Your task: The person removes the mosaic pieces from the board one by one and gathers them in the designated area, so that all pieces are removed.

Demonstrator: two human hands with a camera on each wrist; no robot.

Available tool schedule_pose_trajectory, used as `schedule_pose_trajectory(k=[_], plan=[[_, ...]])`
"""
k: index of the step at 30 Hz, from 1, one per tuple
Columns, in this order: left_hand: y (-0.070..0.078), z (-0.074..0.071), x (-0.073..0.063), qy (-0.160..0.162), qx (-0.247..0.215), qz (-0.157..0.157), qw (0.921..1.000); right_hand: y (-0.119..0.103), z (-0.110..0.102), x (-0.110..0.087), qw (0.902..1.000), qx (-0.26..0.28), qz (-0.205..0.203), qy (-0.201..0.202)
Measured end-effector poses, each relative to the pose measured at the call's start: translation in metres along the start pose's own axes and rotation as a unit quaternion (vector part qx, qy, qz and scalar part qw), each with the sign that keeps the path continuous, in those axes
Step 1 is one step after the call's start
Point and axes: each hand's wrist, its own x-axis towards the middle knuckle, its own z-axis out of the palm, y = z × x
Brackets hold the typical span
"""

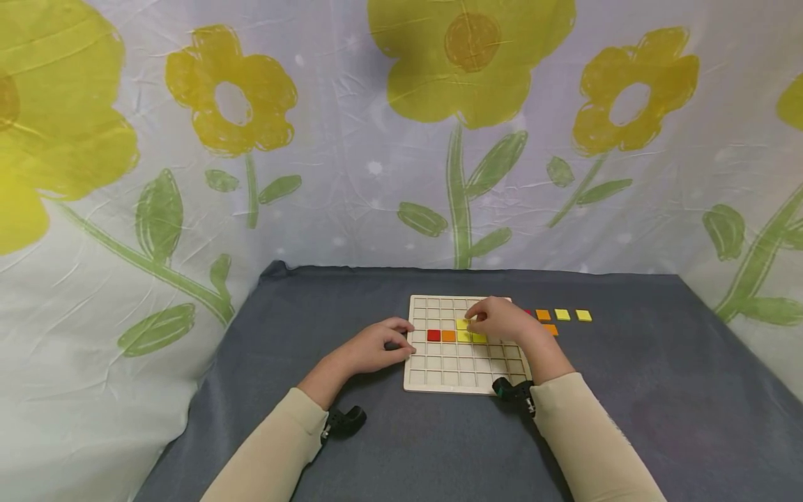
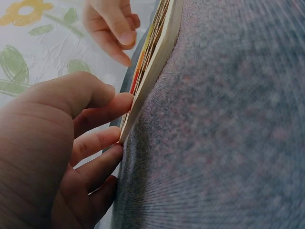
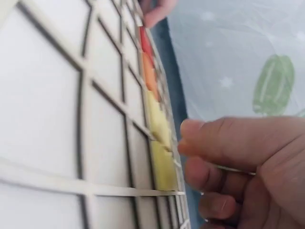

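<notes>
A wooden grid board [image 1: 433,379] lies flat on the table. In one row of its cells sit a red tile [image 1: 433,335], an orange tile [image 1: 448,336] and yellow tiles [image 1: 479,339]; another yellow tile [image 1: 461,324] shows one row farther back. My left hand [image 1: 375,346] rests its fingertips against the board's left edge, fingers loosely spread. Over the yellow tiles hovers my right hand [image 1: 502,319], thumb and index finger close together. Nothing shows between those fingers [image 3: 193,128] in the right wrist view. Its forearm hides part of the board's right side.
Right of the board lie several loose tiles: part of a red tile [image 1: 528,312], an orange tile [image 1: 542,314], a second orange tile [image 1: 551,330] and two yellow tiles [image 1: 573,315]. Dark grey cloth [image 1: 414,446] covers the table. A flower-printed curtain [image 1: 339,209] hangs behind.
</notes>
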Motion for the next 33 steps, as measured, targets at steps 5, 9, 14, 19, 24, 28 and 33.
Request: schedule_pose_trajectory(k=[5,9,14,19,24,28,33], plan=[[-0.001,0.0,0.0,-0.002,-0.002,0.001,1.0,0.0,0.006,0.003,0.9993,-0.037,-0.008,0.009],[0.001,-0.001,0.0,-0.002,-0.004,0.0,1.0,0.001,0.008,0.005,0.9981,-0.055,-0.018,0.021],[0.001,-0.001,-0.001,-0.003,-0.001,-0.002,1.0,-0.001,0.009,0.005,0.9982,-0.049,-0.015,0.032],[0.002,-0.002,-0.001,-0.002,0.0,-0.001,1.0,-0.007,0.008,0.004,0.9978,-0.042,-0.01,0.051],[0.002,-0.002,0.0,-0.001,-0.002,0.002,1.0,-0.009,0.009,0.007,0.9964,-0.063,-0.016,0.056],[0.002,-0.002,0.0,-0.002,-0.003,0.0,1.0,-0.009,0.01,0.008,0.9954,-0.073,-0.017,0.059],[0.0,-0.001,-0.001,-0.004,-0.004,0.001,1.0,-0.008,0.006,0.004,0.996,-0.054,-0.013,0.07]])
